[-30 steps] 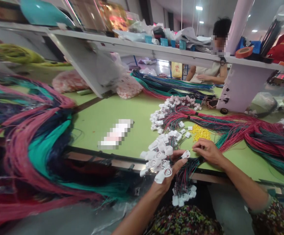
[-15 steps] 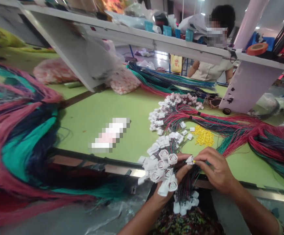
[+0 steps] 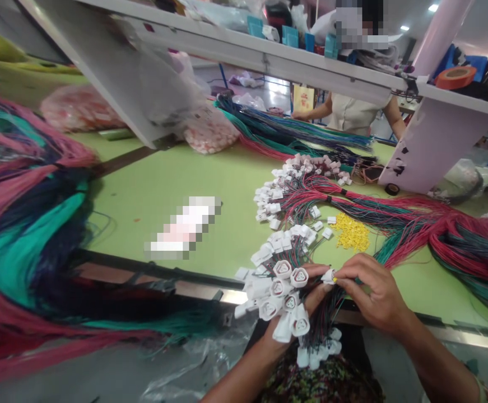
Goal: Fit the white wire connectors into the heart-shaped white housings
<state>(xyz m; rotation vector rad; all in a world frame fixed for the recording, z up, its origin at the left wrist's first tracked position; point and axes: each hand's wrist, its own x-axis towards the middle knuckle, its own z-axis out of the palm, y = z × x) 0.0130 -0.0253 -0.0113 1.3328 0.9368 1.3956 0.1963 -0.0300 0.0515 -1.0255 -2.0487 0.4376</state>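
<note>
"Since a cluster of white plastic connectors hangs nearest the body, does it matter?"

"Only as drag, I'd say. Let it hang freely so it can't tug the wires."

"And the hands?"

"The left hand has thumb and fingers closed in a pinch on a single white plastic connector, one end facing the right hand. More connectors with rounded-triangular mouths crowd over that wrist. Right thumb and forefinger are pinched nearly together on a tiny yellow plastic piece, at the connector's end."

"Seated?"

"I can't tell; the fingertips hide too much."

"How would you do it well?"

"Brace the connector close to its mouth, square the piece up, and push straight, without tilting. A turned piece would probably jam."

"Farther out?"

"A loose heap of small yellow plastic pieces lies on the smooth green tabletop, just past the right hand: handy. Beyond run long bundles of thin red and dark-green wires; I'd keep those off the heap."
</note>
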